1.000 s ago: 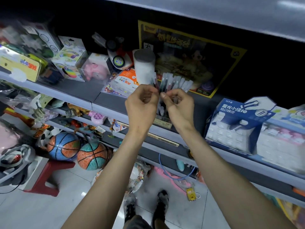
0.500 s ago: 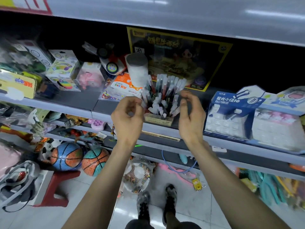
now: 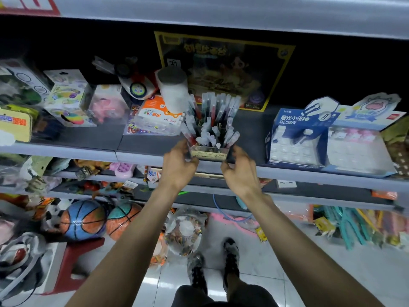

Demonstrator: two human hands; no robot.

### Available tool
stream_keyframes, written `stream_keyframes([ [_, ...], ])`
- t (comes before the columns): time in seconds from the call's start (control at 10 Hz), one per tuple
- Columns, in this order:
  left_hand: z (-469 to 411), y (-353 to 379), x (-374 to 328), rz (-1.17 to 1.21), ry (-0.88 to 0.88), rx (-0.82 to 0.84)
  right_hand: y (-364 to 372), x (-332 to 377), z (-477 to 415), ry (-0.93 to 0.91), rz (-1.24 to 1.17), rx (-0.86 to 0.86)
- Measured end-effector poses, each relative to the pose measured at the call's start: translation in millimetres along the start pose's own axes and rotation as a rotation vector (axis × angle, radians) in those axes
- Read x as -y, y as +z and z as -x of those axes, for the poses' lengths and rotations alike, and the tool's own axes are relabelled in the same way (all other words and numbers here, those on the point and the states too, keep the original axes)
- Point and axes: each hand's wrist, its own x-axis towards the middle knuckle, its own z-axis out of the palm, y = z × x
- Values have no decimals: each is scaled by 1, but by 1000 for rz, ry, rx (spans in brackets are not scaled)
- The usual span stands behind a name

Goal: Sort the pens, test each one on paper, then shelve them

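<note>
Head: hands (image 3: 179,166) (image 3: 240,172) seemingly grip box (image 3: 209,153) packed with pens (image 3: 213,120).

Light came from above me; the back of the shelf (image 3: 250,134) sat in deep shadow, the floor (image 3: 163,284) showed glare. My view bowed at the edges, blurred rightward.

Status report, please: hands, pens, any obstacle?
Left hand and right hand grip pen box sides. Pens stand inside, at shelf edge. White roll close behind.
</note>
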Motion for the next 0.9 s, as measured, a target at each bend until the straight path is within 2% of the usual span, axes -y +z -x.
stream_keyframes([
  [0.2, 7, 0, -2, 72, 5, 17, 13, 6, 8, 44, -30, 10],
  [0.4, 10, -4, -3, 45, 3, 74, 14, 10, 13, 69, -19, -2],
  [0.5, 13, -6, -3, 25, 20, 99, 13, 10, 15, 60, 62, 31],
  [0.7, 28, -3, 0, -220, 48, 81, 4, 16, 35, -23, 454, 52],
  [0.9, 55, -13, -20, -391, 148, 66, -1, 22, 64, -138, 599, 31],
])
